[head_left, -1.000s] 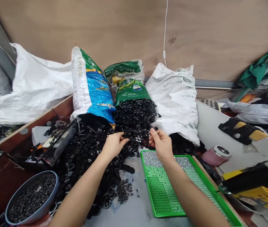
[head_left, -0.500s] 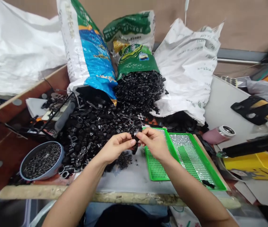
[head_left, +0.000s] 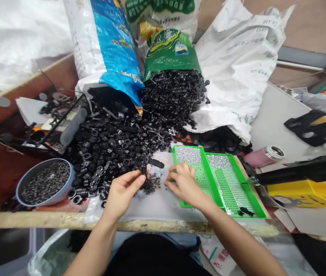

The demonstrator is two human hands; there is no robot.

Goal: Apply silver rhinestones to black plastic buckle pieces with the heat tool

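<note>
My left hand pinches a small black part between thumb and fingertips, a grip that seems meant to leave its far end showing, just above the near edge of the heap. My right hand is loosely curled, thumb and fingertips slightly apart, and I see nothing in it; it hangs between a scatter of tiny pieces and the left green tray, partly covering that tray's rim. The scatter lies on the table between my hands, probably so either can get at it. Beyond it, the black heap spreads across the far left, below a green sack and a blue-and-white sack. A filled bowl sits near left. On the right, a black tool reaches its tip over the right green tray, which could get in my way there; a pink flask stands behind it.
</note>
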